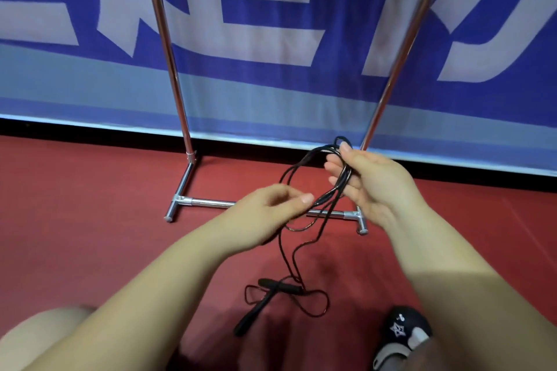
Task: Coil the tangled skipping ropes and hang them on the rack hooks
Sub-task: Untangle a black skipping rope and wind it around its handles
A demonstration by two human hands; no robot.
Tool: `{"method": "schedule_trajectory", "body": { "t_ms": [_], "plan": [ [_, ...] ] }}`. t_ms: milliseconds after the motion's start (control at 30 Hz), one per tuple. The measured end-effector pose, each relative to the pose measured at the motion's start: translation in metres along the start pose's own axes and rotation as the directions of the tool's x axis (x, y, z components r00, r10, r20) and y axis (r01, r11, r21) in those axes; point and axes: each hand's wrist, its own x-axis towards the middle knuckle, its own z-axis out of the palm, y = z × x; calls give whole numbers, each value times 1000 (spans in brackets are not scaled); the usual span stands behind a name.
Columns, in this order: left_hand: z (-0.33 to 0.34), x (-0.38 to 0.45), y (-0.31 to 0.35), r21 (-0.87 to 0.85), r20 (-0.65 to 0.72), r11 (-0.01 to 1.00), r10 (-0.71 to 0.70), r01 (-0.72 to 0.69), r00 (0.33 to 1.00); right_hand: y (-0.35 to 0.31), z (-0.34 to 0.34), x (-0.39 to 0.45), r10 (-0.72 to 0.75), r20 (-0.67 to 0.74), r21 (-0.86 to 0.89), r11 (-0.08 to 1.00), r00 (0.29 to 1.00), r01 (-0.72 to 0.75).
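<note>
**Low over the red floor, a rope half gathered**

Down near the red sports floor (pixel 90 220), in front of a shiny chrome clothes rack with two slanting uprights and a tube base (pixel 208 202), a person works a thin black skipping rope (pixel 294 172) between two bare hands. The right hand (pixel 366 182) is raised, palm turned inward, and several loops of the cord run across its fingers (pixel 333 166); the thumb presses on top of the bundle, so this grip holds the gathered loops. The top of the coil pokes out just above the thumb, level with the foot of the rack's right upright.

The left hand (pixel 271 205) sits lower and to the left, close to the other. Its thumb and curled fingers pinch a strand of the same cord where it leaves the coil, so this grip is narrow and closed on the rope.

From between the two hands, loose strands drop straight down to the floor. There the rope's two slim black handles (pixel 265 300) lie crossed, with slack cord looping around them, well below both grips and untouched.

A black shoe with a white star mark (pixel 402 330) rests on the floor at lower right. Behind the rack hangs a blue banner with large pale lettering (pixel 271 39).
</note>
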Motion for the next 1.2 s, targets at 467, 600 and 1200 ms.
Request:
{"method": "schedule_trajectory", "body": {
  "t_ms": [467,600,1200],
  "plan": [
    [-45,18,-4,174,-135,979,131,-107,982,20,-4,30,-127,303,-879,346,945,328],
    [-55,19,-3,112,-276,988,136,-109,951,30,8,19,52,543,-793,361,838,491],
    [-10,21,-25,102,-30,994,38,-35,999,16,28,24,43,199,-63,998,979,-31]
  ]
}}
